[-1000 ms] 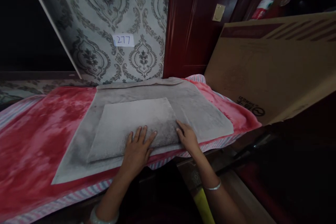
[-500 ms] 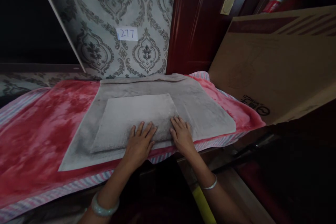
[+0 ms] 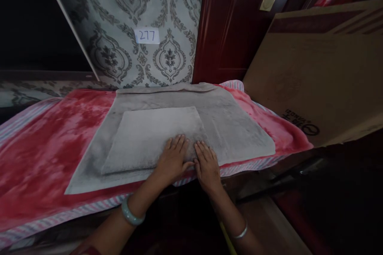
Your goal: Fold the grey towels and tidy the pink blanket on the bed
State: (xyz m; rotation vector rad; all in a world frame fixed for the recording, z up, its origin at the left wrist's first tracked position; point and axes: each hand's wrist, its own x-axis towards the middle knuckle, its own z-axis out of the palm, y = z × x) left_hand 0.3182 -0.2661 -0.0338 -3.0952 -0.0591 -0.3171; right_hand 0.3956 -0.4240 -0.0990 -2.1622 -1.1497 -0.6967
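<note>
A grey terry towel (image 3: 236,127) lies spread on a red plush blanket (image 3: 44,159), with a paler folded layer of towel (image 3: 149,139) on top of it. My left hand (image 3: 172,159) rests flat on the near edge of that folded layer, and my right hand (image 3: 208,167) lies beside it at the layer's near right corner. The two hands nearly touch, and neither grips anything. A jade bangle circles my left wrist and a thin silver bangle my right.
A large cardboard sheet (image 3: 311,75) leans at the right against a dark red wooden door (image 3: 221,36). Damask wallpaper (image 3: 167,8) carries a paper label reading 277 (image 3: 146,36). A striped sheet edge (image 3: 60,219) runs along the bed's near side, above a dark floor.
My left hand has slid right along the fold, closing the gap to my right hand. Both forearms have drawn nearer, and the view has shifted slightly.
</note>
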